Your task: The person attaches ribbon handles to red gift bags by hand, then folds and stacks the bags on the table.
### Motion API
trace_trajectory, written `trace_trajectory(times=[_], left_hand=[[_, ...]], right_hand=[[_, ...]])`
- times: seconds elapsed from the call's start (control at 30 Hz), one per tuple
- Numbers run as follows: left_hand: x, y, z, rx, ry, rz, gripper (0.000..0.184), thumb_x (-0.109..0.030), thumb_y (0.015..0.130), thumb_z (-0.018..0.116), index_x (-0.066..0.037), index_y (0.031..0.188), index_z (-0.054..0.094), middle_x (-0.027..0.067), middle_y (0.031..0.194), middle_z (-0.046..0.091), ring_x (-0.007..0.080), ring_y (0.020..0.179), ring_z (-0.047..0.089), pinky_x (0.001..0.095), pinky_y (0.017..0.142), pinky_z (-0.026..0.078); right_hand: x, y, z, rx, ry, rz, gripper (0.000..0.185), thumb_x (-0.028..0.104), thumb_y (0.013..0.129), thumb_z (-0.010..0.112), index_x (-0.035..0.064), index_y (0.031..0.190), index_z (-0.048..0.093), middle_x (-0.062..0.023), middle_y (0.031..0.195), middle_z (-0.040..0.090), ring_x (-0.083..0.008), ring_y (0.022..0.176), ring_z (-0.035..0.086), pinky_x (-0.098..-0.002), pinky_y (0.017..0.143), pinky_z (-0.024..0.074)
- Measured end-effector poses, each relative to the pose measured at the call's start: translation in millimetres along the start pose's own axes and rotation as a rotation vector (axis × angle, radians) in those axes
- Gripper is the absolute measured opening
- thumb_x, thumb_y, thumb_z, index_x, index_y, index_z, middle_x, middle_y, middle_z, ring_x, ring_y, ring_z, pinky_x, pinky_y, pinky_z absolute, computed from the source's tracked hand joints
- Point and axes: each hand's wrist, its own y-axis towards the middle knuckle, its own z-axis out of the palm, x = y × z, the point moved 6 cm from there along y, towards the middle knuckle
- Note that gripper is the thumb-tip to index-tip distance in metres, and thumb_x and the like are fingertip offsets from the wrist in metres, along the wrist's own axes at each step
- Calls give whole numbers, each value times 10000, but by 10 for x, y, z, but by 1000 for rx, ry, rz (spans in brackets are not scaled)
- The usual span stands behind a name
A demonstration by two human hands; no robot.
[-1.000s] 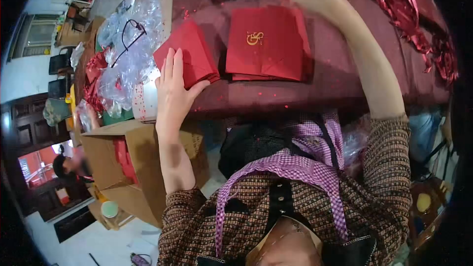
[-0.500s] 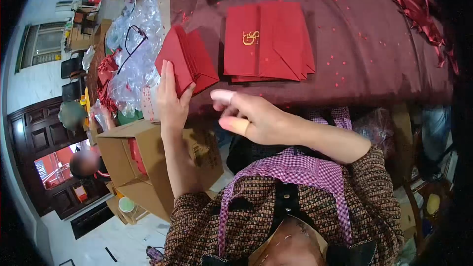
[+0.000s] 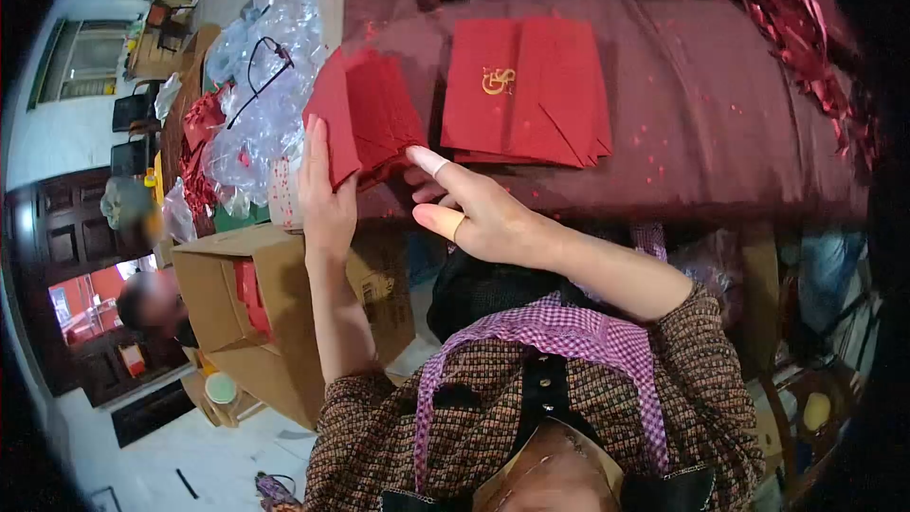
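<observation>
Left fingers [image 3: 318, 147] partly hide the leftmost red stack [image 3: 374, 109].

This seems a small packing workroom, perhaps inside a home; a cloth-covered worktop [image 3: 682, 114] carries stacks of red folded paper bags [image 3: 531, 90], with clear plastic wrap [image 3: 270, 85] and an open carton [image 3: 284, 322] beside it.

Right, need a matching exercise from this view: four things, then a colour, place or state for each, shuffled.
1. Right hand
2. Dark-framed glasses
3. Printed monogram
4. Cardboard box

A. Gold
B. Open, red items inside
C. Wearing white and yellow finger coverings
D. On clear plastic

Pairs: 1-C, 2-D, 3-A, 4-B
</observation>
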Motion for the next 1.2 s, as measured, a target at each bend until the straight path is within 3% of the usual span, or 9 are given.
trace_trajectory(times=[0.17,0.27,0.4,0.57,0.6,0.83,1.13,1.17,1.2], left_hand=[[152,-46,-456,-266,-51,-143,500,64,860,487,9,1354,433,208,1307,516,339,1198,510,370,1003,388],[197,-135,-770,-377,121,-43,454,54,884,479,25,1336,446,225,1285,526,352,1170,526,374,984,402],[489,-360,-972,-375,123,-181,546,106,783,455,25,1323,461,245,1278,519,375,1169,517,398,978,407],[637,-603,-1079,-175,464,-146,625,66,714,501,-23,1332,463,192,1313,505,343,1202,487,411,993,382],[632,-619,-1061,-134,637,-149,589,29,740,526,-49,1322,481,175,1303,516,328,1182,501,419,987,380],[718,-650,-649,107,982,-146,541,-28,820,474,-119,1353,450,175,1320,498,341,1230,461,482,1027,334],[1031,-472,-329,177,870,-207,670,4,765,549,-110,1396,355,146,1382,439,313,1269,423,454,1013,341],[1087,-487,-275,176,834,-207,672,6,764,547,-104,1396,351,147,1391,428,311,1277,413,457,1014,340],[1078,-486,-234,211,836,-209,680,-9,767,554,-89,1404,332,168,1411,395,331,1295,384,465,1022,332]], right_hand=[[21,-62,-48,-5,-115,-91,562,23,894,558,-2,1401,316,-175,1233,539,-229,1056,575,-341,902,469],[-44,-100,-63,5,-155,-161,546,-16,885,554,-5,1386,339,-163,1216,549,-214,1055,577,-321,889,472],[-25,-105,-42,59,-36,-95,519,-32,884,551,-9,1367,363,-154,1201,556,-197,1053,575,-304,875,472],[-34,-102,-39,34,-38,-119,403,6,890,562,-4,1278,453,-159,1110,597,-213,987,613,-310,843,493],[-15,-103,-36,33,-76,-130,394,5,889,562,-4,1269,460,-159,1104,601,-213,978,618,-310,838,495],[55,-116,-14,47,-187,-150,293,4,878,583,-3,1166,530,-149,1056,608,-217,948,631,-310,817,503],[83,-132,-16,56,-243,-202,263,12,872,593,6,1131,546,-165,1040,610,-254,941,631,-323,817,497],[84,-138,-19,53,-250,-199,243,-19,876,582,-1,1119,570,-112,1049,618,-171,932,625,-279,820,497],[88,-141,-19,53,-264,-220,244,-20,875,583,-3,1119,568,-118,1052,614,-179,932,625,-282,821,497]])
